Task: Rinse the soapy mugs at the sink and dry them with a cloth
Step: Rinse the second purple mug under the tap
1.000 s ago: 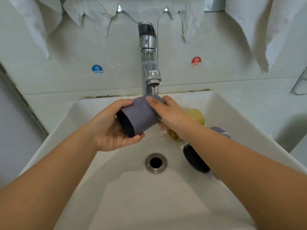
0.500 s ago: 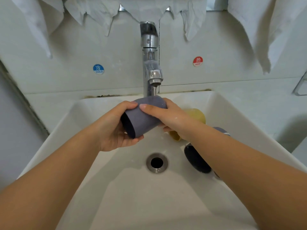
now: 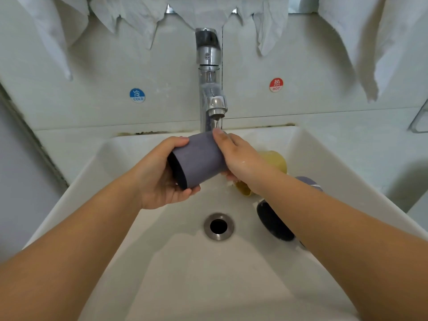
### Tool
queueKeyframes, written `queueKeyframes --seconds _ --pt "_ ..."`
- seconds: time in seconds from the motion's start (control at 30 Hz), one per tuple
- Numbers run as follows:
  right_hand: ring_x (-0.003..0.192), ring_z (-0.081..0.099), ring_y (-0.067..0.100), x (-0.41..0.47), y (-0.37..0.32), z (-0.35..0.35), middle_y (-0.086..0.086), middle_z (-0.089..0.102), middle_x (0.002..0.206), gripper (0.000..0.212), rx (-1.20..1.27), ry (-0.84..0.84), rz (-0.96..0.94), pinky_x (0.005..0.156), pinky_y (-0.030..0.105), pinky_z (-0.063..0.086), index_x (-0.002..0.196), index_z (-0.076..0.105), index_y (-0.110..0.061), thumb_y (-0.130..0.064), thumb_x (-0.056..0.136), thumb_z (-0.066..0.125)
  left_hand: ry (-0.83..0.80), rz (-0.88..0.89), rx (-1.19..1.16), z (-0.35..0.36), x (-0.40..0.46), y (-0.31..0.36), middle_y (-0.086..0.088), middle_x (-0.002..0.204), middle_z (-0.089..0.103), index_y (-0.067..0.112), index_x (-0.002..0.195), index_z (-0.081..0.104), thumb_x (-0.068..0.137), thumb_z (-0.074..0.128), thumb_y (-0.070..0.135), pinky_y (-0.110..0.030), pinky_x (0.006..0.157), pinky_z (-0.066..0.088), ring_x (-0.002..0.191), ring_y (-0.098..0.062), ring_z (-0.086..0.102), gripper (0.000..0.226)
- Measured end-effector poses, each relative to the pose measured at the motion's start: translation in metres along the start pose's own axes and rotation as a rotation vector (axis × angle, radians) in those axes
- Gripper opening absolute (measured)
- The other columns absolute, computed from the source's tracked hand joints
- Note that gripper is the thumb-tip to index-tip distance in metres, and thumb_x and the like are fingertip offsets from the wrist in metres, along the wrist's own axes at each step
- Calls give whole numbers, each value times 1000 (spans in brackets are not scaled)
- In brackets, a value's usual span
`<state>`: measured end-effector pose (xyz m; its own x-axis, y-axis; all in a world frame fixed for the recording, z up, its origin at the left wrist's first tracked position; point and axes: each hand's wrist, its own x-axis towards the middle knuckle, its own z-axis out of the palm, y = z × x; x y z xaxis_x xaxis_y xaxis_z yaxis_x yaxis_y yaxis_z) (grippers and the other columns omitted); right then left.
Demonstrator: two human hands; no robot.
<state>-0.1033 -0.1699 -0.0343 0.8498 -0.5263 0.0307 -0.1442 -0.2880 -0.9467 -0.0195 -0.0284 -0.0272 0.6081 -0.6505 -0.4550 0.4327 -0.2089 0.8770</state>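
**Grey mug turned under the tap**

White sink (image 3: 92, 186) below a tiled wall: both hands hold the grey mug (image 3: 199, 163) on its side under the tap (image 3: 209, 89), by the back edge. Left hand (image 3: 159, 179) cups its base; right hand (image 3: 236, 156) curls over the mouth end. Since a second ago the mug has rolled slightly, so rinsing continues. Yellow mug (image 3: 275, 159) and dark mug (image 3: 273, 221) wait at the right side.

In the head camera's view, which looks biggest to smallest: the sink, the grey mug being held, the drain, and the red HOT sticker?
1. Sink
2. Grey mug
3. Drain
4. HOT sticker
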Motion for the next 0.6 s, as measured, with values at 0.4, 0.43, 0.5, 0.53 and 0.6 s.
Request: queueKeyframes --seconds 0.4,0.43,0.5,0.53,0.6 --pt "87 59 8 -3 -2 0 -8 52 121 46 49 -144 21 79 35 58 139 39 -36 -56 98 33 -83 -201 -134 -10 5 1 -13 87 60 8 107 60 77 51 63 -17 41 44 52 -27 55 63" --pt "85 59 8 -3 -3 0 -8 51 120 48 53 -157 49 82 36 57 141 37 -36 -56 99 28 -83 -202 -141 -12 6 1 -13 89 60 9 107 59 77 51 62 -17 41 44 52 -27 55 62" --pt "90 62 12 -1 -2 0 -6 52 122 46 99 -200 86 87 40 55 140 36 -36 -56 99 25 -86 -204 -162 -14 6 2 -14 89 62 9 106 60 78 50 62 -16 41 42 51 -26 53 61" --pt "96 63 16 -1 -2 -1 -5 53 127 44 127 -237 93 89 41 54 139 36 -37 -55 99 28 -94 -208 -171 -15 6 2 -15 89 63 8 106 60 79 49 61 -15 41 41 50 -26 52 61" --pt "106 61 20 0 -2 -4 -4 54 132 44 145 -321 68 90 41 53 139 34 -38 -50 98 41 -109 -224 -199 -19 5 4 -17 81 64 3 102 62 80 45 60 -14 38 39 46 -23 51 63"
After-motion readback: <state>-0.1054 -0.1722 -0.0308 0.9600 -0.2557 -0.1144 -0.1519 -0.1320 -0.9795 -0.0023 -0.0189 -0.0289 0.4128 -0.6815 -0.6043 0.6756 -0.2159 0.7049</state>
